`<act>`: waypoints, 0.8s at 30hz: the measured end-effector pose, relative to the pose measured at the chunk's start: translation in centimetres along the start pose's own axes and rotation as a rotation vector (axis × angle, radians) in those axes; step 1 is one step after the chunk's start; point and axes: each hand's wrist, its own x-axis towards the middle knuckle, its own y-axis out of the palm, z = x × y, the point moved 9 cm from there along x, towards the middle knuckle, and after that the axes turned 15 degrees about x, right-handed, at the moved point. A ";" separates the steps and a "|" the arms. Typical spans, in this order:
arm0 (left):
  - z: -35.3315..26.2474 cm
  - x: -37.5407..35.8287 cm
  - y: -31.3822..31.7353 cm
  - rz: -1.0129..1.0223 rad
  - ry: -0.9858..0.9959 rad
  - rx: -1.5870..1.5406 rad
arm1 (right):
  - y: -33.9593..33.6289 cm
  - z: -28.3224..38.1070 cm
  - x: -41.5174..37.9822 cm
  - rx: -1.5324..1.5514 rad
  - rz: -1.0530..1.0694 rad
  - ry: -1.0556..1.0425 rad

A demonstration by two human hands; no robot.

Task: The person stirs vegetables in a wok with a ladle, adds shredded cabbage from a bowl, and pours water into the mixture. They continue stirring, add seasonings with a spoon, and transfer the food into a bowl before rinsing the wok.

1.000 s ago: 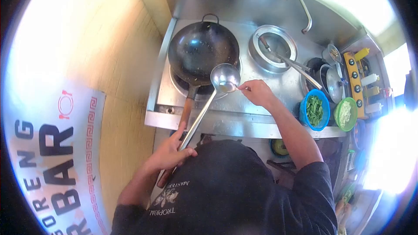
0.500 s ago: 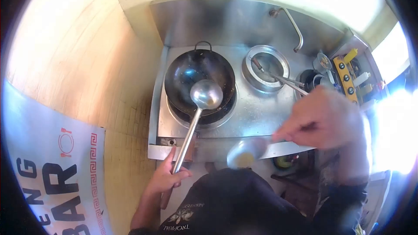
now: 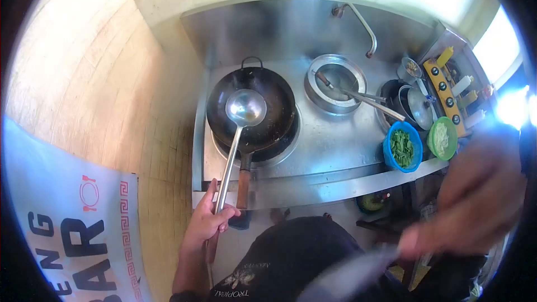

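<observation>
My left hand is closed around the handle of a long metal ladle. The ladle's round bowl hangs over the black wok, which sits on the burner with its wooden handle towards me. At the lower right, my right hand is smeared by motion. Its fingers pinch a pale, whitish spoon-like scoop, blurred in front of my dark shirt; what it contains cannot be made out.
Right of the wok stands a metal pot with wooden-handled utensils across it. A blue basket of chopped greens and a green basket of pale shreds are at the right edge. A yellow bottle rack and faucet lie beyond.
My right hand has swung down and to the right with the scoop, uncovering the blue and green baskets. The ladle bowl sits slightly farther left, still in my left hand. The view has shifted a little.
</observation>
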 end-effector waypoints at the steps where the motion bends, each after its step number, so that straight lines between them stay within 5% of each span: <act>1: 0.0 -0.2 0.2 -0.005 -0.009 -0.005 | -0.5 -1.7 -1.1 -0.090 -0.231 0.039; 3: -0.3 -0.7 0.8 0.011 -0.001 0.009 | -1.9 -4.1 -4.7 -0.273 -0.691 0.112; 10: -0.5 -1.6 2.1 0.024 -0.004 0.032 | 2.0 -13.5 -7.1 0.069 -0.832 0.388; 24: -0.3 -1.6 5.2 0.192 -0.027 0.144 | 10.4 -27.7 2.9 -0.136 -0.615 0.529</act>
